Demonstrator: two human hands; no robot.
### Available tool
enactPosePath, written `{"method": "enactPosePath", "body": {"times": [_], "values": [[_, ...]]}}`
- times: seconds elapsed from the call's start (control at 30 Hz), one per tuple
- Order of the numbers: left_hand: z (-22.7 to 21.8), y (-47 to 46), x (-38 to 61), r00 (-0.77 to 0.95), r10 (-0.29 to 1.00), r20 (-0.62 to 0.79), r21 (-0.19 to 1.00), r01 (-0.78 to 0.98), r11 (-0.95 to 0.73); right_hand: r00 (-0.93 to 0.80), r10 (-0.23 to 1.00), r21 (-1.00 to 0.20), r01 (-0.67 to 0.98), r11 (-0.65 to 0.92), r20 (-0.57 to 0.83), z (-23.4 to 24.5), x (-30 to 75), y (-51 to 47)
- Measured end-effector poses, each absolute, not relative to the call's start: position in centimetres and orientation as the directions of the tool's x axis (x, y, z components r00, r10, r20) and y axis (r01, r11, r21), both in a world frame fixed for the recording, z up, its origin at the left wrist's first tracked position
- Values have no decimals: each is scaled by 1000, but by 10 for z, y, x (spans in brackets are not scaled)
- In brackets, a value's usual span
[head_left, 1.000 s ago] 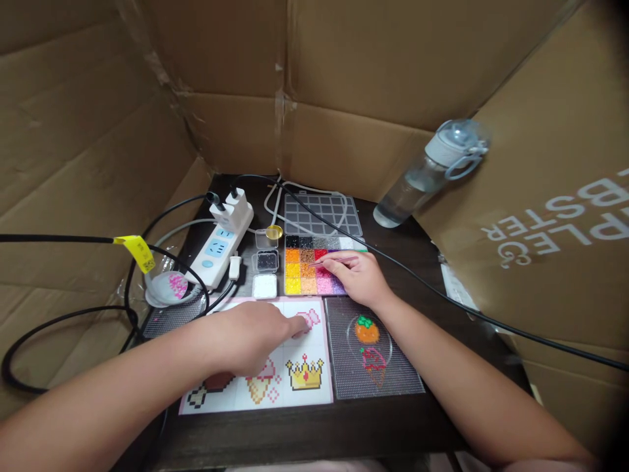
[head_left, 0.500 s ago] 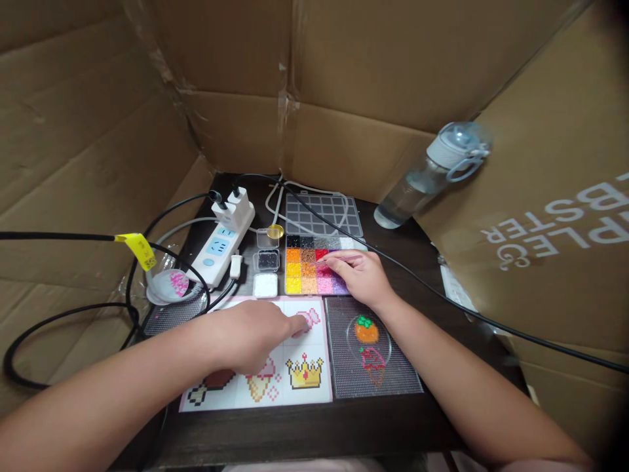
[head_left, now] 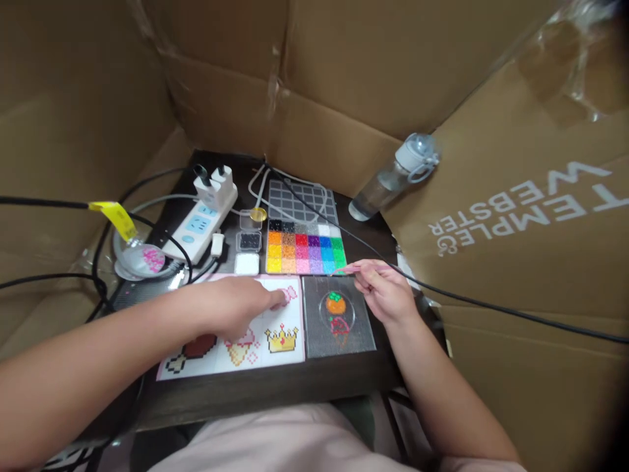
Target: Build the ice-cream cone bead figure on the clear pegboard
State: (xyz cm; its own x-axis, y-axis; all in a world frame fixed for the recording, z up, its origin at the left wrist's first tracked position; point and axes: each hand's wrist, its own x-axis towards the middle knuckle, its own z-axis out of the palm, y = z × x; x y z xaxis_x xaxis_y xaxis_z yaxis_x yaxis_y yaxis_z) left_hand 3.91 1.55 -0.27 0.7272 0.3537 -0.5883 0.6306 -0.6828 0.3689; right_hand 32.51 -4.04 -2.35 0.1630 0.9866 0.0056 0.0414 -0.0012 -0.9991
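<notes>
My left hand rests over the pattern sheet, index finger stretched out onto a pink candy picture; nothing shows in it. Beside the finger are pictures of an ice cream cone and a gold crown. In my right hand are pink tweezers, their tips pointing left above the front right corner of the bead box. Whether the tips hold a bead is too small to tell. Below them lies a clear pegboard bearing an orange fruit and a partial ice cream outline in beads.
Small boxes of black beads and white beads stand left of the bead box. Farther left are a power strip and a dish of pink beads. A water bottle leans at the back right; a black cable crosses overhead.
My right hand has moved with the tweezers from over the bead box's middle, right and toward me. The left finger stays on the candy picture. The whole view has shifted.
</notes>
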Motion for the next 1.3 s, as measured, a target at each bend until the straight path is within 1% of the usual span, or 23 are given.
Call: {"method": "enactPosePath", "body": {"times": [0.13, 0.23, 0.33, 0.4, 0.53, 0.7, 0.83, 1.07, 1.17, 1.3], "values": [[-7, 17, 41, 690, 368, -623, 359, 671, -649, 255, 967, -996, 82, -30, -8, -41, 337, -97], [-12, 18, 42, 670, 384, -636, 347, 692, -633, 311, 950, -985, 174, -14, 41, -58, 341, -136], [-16, 19, 42, 685, 380, -621, 352, 677, -646, 293, 950, -946, 325, 5, 106, -71, 341, -161], [-17, 19, 43, 684, 378, -624, 344, 675, -653, 281, 950, -920, 392, 18, 139, -76, 341, -167], [-14, 19, 43, 683, 374, -628, 329, 668, -667, 260, 948, -899, 435, 57, 186, -78, 339, -167], [-12, 19, 44, 672, 371, -640, 315, 671, -671, 232, 953, -855, 517, 51, 197, -74, 336, -165], [-15, 19, 44, 679, 372, -633, 325, 669, -669, 219, 954, -840, 540, 55, 203, -73, 334, -165], [-16, 20, 42, 677, 366, -638, 327, 670, -667, 206, 956, -859, 506, 77, 207, -73, 334, -165], [-17, 21, 42, 678, 361, -640, 331, 667, -668, 203, 958, -851, 521, 69, 202, -73, 334, -165], [-14, 20, 42, 666, 366, -649, 313, 674, -670, 181, 955, -829, 551, 100, 236, -73, 335, -167]]}}
